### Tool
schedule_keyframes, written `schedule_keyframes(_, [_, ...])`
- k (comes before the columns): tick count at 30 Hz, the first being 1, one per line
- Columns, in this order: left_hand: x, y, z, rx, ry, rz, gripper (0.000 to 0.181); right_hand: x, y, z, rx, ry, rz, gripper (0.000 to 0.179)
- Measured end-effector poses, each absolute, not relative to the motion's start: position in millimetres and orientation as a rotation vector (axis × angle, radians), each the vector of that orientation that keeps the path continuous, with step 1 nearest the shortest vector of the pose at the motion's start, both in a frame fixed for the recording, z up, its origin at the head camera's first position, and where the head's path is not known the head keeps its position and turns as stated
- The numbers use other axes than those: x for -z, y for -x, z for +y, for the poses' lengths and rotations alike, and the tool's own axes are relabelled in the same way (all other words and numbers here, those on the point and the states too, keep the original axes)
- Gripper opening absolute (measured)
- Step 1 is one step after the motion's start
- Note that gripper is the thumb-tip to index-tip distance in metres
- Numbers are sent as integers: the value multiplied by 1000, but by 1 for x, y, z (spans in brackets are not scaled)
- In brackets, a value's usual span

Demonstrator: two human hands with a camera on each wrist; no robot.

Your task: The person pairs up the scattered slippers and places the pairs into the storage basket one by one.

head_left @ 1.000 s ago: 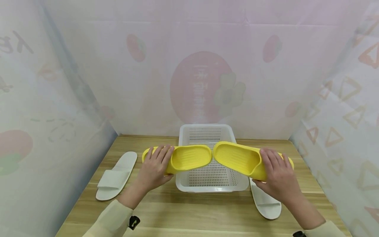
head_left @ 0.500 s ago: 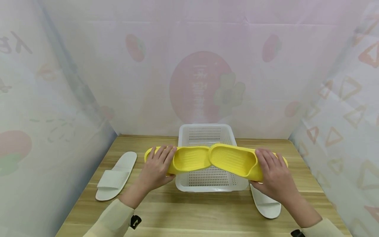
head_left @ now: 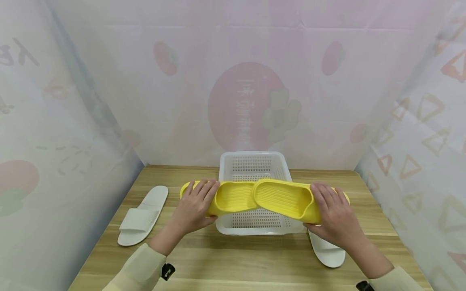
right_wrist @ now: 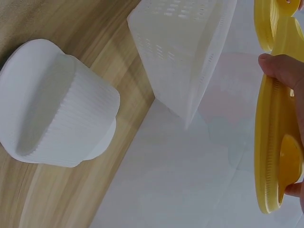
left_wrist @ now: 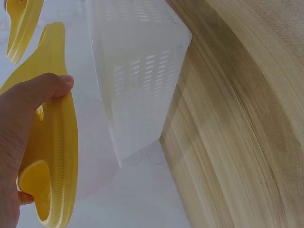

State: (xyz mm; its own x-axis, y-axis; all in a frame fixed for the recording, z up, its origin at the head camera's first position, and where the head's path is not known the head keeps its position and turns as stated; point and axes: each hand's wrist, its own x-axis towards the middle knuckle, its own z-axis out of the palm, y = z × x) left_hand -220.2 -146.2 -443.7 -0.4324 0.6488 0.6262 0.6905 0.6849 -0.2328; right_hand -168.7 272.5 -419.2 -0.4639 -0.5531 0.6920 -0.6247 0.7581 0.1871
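My left hand [head_left: 196,206] grips one yellow slipper [head_left: 234,197] around its toe strap, thumb underneath and fingers over the top. The other yellow slipper [head_left: 282,198] is held the same way by my right hand [head_left: 335,214]. Both slippers are raised above the white plastic basket [head_left: 260,231], heels pointing inward. In the head view, the right slipper's heel overlaps the left one's heel. The left wrist view shows the left slipper [left_wrist: 64,142] beside and above the basket's rim. In the right wrist view the right slipper [right_wrist: 268,142] is edge-on, thumb against its sole.
A white slipper [head_left: 142,220] lies on the wooden table [head_left: 233,258] left of the basket. Another white slipper [head_left: 329,254] lies to its right, partly covered by my right hand. Printed cloth walls [head_left: 174,121] enclose the back and both sides.
Both hands have moved slightly inward with the yellow slippers. Their heels went from nearly meeting to overlapping, the right one in front. The basket and white slippers stayed put.
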Motion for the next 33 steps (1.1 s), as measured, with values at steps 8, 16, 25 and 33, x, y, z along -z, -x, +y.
schedule_keyframes(8, [443,220,-144,81,1054,-2193,112,422,169,269,-115,-897,-2174,110])
schedule_keyframes(16, [445,221,-139,95,1088,-2166,109,425,173,265,-147,-923,-2108,89])
schedule_keyframes(25, [444,221,-135,103,1105,-2160,110,426,173,261,-137,-952,-2141,88])
schedule_keyframes(33, [444,220,-132,91,1107,-2144,112,426,172,258,-102,-964,-2163,108])
